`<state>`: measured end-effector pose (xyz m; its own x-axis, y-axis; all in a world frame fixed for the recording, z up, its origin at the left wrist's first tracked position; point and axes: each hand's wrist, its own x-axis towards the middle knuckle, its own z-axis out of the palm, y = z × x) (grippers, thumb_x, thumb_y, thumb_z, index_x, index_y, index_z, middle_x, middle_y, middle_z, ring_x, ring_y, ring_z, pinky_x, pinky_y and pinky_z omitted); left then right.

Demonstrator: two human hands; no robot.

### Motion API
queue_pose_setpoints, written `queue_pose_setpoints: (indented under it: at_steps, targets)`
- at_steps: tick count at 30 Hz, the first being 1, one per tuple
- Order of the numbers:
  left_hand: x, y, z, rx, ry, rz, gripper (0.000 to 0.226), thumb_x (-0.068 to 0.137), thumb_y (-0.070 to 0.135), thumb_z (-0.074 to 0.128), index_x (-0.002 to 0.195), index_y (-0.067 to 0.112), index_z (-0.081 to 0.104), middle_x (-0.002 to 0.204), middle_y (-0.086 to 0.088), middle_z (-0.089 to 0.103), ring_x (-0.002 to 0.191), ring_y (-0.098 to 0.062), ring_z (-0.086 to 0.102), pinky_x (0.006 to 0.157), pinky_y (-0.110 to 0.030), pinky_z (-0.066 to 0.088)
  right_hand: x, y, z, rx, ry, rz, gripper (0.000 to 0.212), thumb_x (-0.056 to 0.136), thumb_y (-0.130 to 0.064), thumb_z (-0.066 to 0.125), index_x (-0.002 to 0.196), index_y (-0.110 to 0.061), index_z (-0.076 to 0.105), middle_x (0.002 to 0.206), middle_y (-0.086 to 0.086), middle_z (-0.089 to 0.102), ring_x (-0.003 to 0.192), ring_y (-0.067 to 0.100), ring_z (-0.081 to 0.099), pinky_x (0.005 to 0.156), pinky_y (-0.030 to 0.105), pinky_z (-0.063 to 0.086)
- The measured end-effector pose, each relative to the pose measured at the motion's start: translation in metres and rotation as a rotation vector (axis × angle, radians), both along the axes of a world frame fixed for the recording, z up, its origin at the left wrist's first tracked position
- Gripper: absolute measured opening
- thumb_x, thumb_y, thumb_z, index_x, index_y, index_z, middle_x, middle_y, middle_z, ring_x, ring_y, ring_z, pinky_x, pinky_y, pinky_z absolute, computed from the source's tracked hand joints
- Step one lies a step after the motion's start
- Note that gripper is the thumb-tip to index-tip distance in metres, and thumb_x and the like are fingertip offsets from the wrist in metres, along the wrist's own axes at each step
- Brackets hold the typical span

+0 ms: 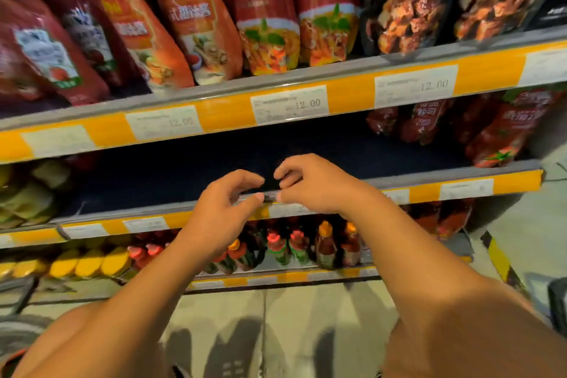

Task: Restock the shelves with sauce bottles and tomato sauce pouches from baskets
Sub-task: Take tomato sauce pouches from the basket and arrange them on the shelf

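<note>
My left hand (225,209) and my right hand (310,184) hover side by side at the front rail of the middle shelf (460,189). Their fingers are loosely curled with nothing visible between them, and both thumb tips meet at the rail. Behind them the middle shelf is dark and bare. Red tomato sauce pouches (503,132) stand at that shelf's right end. Sauce bottles (325,245) with red and orange caps fill the lower shelf under my hands.
The top shelf holds leaning red and orange sauce pouches (267,15) and dark pouches (408,6) behind a yellow price rail (349,92). Yellow-green packs (27,193) sit at middle left, yellow bottles (89,262) at lower left. Tiled floor (276,331) lies below.
</note>
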<state>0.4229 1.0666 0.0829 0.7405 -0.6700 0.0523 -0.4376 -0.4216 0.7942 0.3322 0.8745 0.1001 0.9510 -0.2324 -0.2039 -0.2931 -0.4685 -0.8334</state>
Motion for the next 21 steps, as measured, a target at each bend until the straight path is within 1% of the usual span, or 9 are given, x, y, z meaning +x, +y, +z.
queue_pose_setpoints:
  at_steps: [3, 5, 6, 8, 10, 12, 16, 19, 21]
  targets:
    - [-0.006, 0.068, 0.012, 0.007, 0.002, 0.111, 0.020, 0.098, 0.020, 0.069, 0.112, 0.033, 0.072, 0.117, 0.017, 0.071, 0.116, 0.001, 0.063, 0.099, -0.028, 0.051, 0.019, 0.035, -0.004, -0.084, -0.033, 0.117, 0.038, 0.088, -0.031, 0.079, 0.124, -0.031, 0.066, 0.115, -0.013, 0.064, 0.103, 0.005, 0.064, 0.094, 0.033, 0.056]
    - [-0.008, 0.111, 0.021, -0.037, 0.013, 0.182, 0.021, 0.097, 0.014, 0.069, 0.112, 0.030, 0.072, 0.114, 0.014, 0.073, 0.113, -0.005, 0.066, 0.084, -0.021, 0.057, 0.029, 0.061, 0.000, -0.108, -0.085, 0.161, 0.035, 0.089, -0.029, 0.077, 0.123, -0.032, 0.067, 0.118, -0.013, 0.064, 0.108, 0.006, 0.062, 0.098, 0.034, 0.054]
    - [-0.009, 0.132, 0.025, -0.058, 0.007, 0.216, 0.023, 0.097, 0.011, 0.070, 0.112, 0.028, 0.073, 0.113, 0.014, 0.073, 0.111, -0.006, 0.067, 0.080, -0.018, 0.058, 0.033, 0.074, 0.003, -0.120, -0.109, 0.182, 0.034, 0.090, -0.028, 0.076, 0.123, -0.032, 0.067, 0.119, -0.014, 0.064, 0.109, 0.006, 0.062, 0.099, 0.034, 0.053]
    - [-0.011, 0.172, 0.034, -0.075, -0.031, 0.275, 0.026, 0.095, 0.010, 0.071, 0.114, 0.028, 0.074, 0.113, 0.017, 0.074, 0.112, -0.003, 0.067, 0.084, -0.016, 0.055, 0.041, 0.101, 0.010, -0.159, -0.160, 0.227, 0.033, 0.091, -0.030, 0.074, 0.122, -0.035, 0.066, 0.122, -0.016, 0.063, 0.112, 0.004, 0.060, 0.099, 0.033, 0.053]
    - [-0.014, 0.213, 0.042, -0.084, -0.060, 0.335, 0.027, 0.095, 0.010, 0.072, 0.114, 0.030, 0.074, 0.115, 0.018, 0.073, 0.114, -0.001, 0.065, 0.095, -0.020, 0.051, 0.049, 0.126, 0.017, -0.181, -0.202, 0.271, 0.031, 0.092, -0.032, 0.073, 0.121, -0.039, 0.066, 0.122, -0.020, 0.063, 0.113, 0.000, 0.059, 0.098, 0.029, 0.052]
    - [-0.021, 0.254, 0.048, -0.088, -0.068, 0.403, 0.026, 0.096, 0.011, 0.072, 0.114, 0.030, 0.074, 0.115, 0.017, 0.073, 0.115, -0.001, 0.065, 0.102, -0.030, 0.047, 0.055, 0.151, 0.023, -0.167, -0.239, 0.295, 0.030, 0.092, -0.032, 0.072, 0.120, -0.042, 0.066, 0.122, -0.024, 0.064, 0.114, -0.004, 0.059, 0.096, 0.026, 0.050]
    - [-0.039, 0.334, 0.049, -0.071, -0.075, 0.564, 0.026, 0.095, 0.016, 0.073, 0.113, 0.034, 0.073, 0.115, 0.022, 0.072, 0.113, 0.001, 0.065, 0.102, -0.037, 0.052, 0.061, 0.212, 0.036, -0.049, -0.320, 0.327, 0.029, 0.091, -0.021, 0.073, 0.110, -0.042, 0.070, 0.118, -0.024, 0.068, 0.114, -0.009, 0.061, 0.096, 0.024, 0.051]
    - [-0.052, 0.392, 0.043, -0.050, -0.081, 0.675, 0.026, 0.092, 0.037, 0.072, 0.119, 0.039, 0.070, 0.120, 0.018, 0.071, 0.115, -0.003, 0.066, 0.101, -0.045, 0.053, 0.062, 0.262, 0.044, 0.045, -0.327, 0.368, 0.028, 0.092, -0.011, 0.073, 0.106, -0.036, 0.072, 0.112, -0.017, 0.072, 0.104, -0.004, 0.066, 0.085, 0.029, 0.059]
    - [-0.062, 0.428, 0.034, -0.043, -0.088, 0.766, 0.032, 0.086, 0.047, 0.069, 0.118, 0.043, 0.069, 0.121, 0.021, 0.071, 0.115, -0.001, 0.066, 0.103, -0.046, 0.052, 0.062, 0.298, 0.046, 0.043, -0.315, 0.451, 0.029, 0.093, -0.011, 0.074, 0.108, -0.036, 0.072, 0.113, -0.017, 0.071, 0.102, -0.005, 0.066, 0.082, 0.024, 0.059]
